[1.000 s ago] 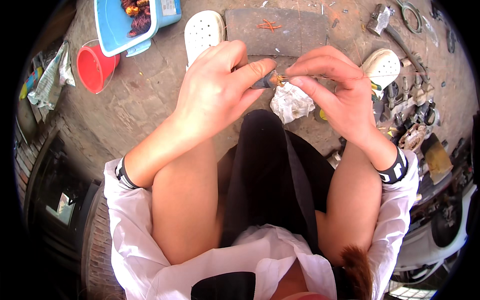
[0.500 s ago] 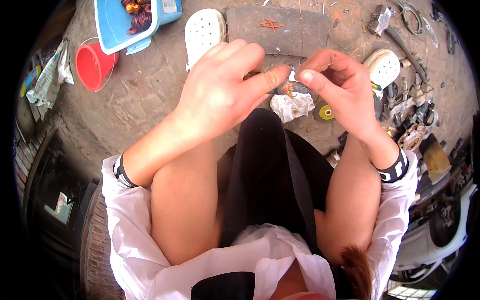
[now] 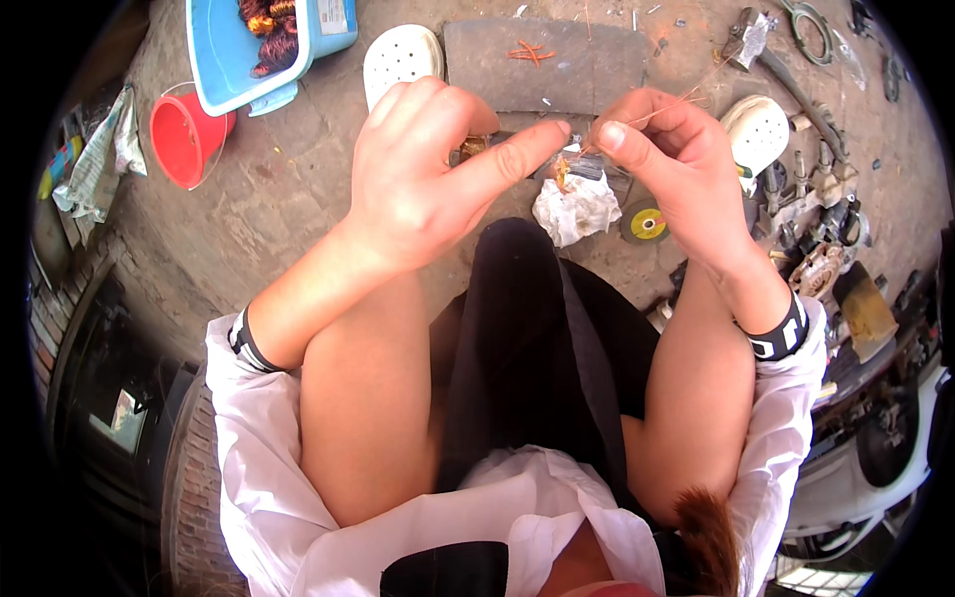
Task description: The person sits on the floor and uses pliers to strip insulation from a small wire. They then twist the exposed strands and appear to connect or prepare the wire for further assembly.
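Thin copper-coloured wire [image 3: 668, 107] is pinched between thumb and forefinger of my right hand [image 3: 676, 164], with fine ends trailing up past the knuckles. My left hand [image 3: 423, 179] is beside it, thumb stretched toward the right fingertips and other fingers curled. What those curled fingers hold is mostly hidden; a brownish-gold patch shows in the gap behind the thumb. Below the fingertips, a dark grey ridged part [image 3: 587, 167] with an orange-gold bit sits partly covered by the hands. A crumpled white cloth [image 3: 577, 211] lies just under it, nearer to me.
Ahead is a dark slab [image 3: 542, 85] with orange strips on it. White clogs [image 3: 403, 62] flank it. A yellow-centred disc [image 3: 649, 223], a hammer [image 3: 748, 38] and metal parts [image 3: 821, 269] lie rightward. A red bucket [image 3: 187, 134] and a blue basin [image 3: 224, 85] of wire coils stand left.
My left hand has moved slightly left, and its thumb has risen a little. The grey part and its orange-gold bit show more. My right hand keeps its pinch on the wire.
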The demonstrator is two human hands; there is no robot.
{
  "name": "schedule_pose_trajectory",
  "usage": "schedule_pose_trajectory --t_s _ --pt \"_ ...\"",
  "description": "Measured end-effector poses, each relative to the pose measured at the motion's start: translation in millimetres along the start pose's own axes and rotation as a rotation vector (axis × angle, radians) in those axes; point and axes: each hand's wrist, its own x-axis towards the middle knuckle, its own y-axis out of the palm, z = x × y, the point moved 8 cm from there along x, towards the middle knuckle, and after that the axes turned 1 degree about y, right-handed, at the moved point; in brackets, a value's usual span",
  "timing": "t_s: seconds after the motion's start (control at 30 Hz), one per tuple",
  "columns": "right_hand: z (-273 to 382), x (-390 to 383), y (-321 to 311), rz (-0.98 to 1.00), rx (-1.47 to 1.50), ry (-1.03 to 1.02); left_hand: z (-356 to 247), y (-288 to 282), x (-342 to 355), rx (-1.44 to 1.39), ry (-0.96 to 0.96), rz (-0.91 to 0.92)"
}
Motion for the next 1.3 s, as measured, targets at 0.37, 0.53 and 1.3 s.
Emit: schedule_pose_trajectory --t_s 0.37,0.53,1.3 --pt "5.7 1.6 -3.2 -0.017 0.037 -0.092 16.0 22.6 -5.2 -0.577 -0.415 0.193" --pt "5.8 -0.3 -0.8 -0.010 -0.007 -0.070 17.4 50.8 -25.7 -0.779 -0.628 0.446" --pt "41.2 -18.4 30.6 0.117 -1.117 -0.894 23.9 52.0 -36.9 -0.709 -0.714 0.511"
